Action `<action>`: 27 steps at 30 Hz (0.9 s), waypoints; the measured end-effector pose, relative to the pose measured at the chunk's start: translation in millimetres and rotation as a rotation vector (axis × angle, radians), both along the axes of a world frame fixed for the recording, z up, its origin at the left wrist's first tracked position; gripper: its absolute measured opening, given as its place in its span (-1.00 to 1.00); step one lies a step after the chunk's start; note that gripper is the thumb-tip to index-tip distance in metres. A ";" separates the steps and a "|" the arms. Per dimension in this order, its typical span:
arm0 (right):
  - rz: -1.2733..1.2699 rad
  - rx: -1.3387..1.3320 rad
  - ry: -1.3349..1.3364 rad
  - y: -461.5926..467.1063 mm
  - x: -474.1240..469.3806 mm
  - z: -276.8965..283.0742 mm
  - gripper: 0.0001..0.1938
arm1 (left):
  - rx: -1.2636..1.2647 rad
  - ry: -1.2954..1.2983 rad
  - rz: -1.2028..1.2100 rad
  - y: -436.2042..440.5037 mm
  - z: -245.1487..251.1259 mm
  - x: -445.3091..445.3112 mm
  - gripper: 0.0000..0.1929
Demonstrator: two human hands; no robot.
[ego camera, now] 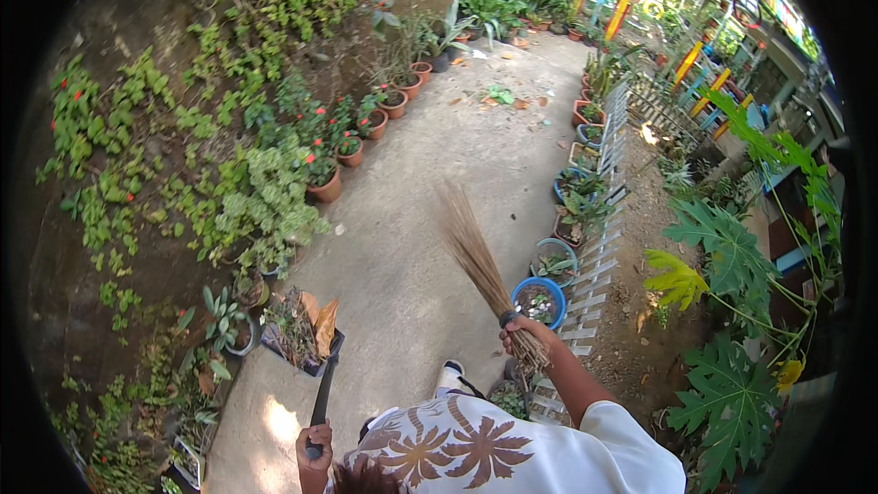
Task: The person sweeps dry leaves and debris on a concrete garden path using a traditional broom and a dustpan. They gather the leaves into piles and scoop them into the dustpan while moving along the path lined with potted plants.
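Observation:
My right hand grips a stick broom near its dark binding, with the bristles pointing away from me over the concrete path. The bristle tips look blurred. In my left hand is the dark handle of a long-handled dustpan. Its pan, at the handle's far end, holds dry plant debris and large brown leaves. The load hides most of the pan's inside.
Terracotta pots with flowering plants line the left side below a vine-covered bank. On the right, a blue-rimmed pot and several others stand along a low white picket fence. Fallen leaves lie farther up the path.

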State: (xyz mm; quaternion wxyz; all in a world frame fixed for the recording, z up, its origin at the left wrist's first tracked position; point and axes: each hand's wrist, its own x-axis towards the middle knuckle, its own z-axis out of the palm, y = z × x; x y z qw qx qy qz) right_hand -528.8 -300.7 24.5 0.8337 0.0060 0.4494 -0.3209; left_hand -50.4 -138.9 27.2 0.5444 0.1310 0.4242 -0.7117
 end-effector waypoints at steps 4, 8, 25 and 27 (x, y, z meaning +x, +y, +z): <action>0.046 0.004 0.012 -10.9 -25.6 14.5 -0.75 | -0.037 0.035 -0.083 -72.6 -5.7 -28.2 -0.65; -0.054 0.022 -0.005 -21.8 -54.2 18.3 -0.72 | -0.040 0.055 -0.179 -134.1 -17.7 -64.4 -0.64; -0.486 0.057 -0.132 -214.9 -132.9 29.3 -0.69 | -0.031 0.025 -0.689 -489.1 -59.1 -169.1 -0.72; -0.419 0.060 -0.022 -241.8 -144.4 40.1 -0.70 | -0.038 0.018 -0.726 -528.5 -58.9 -187.3 -0.72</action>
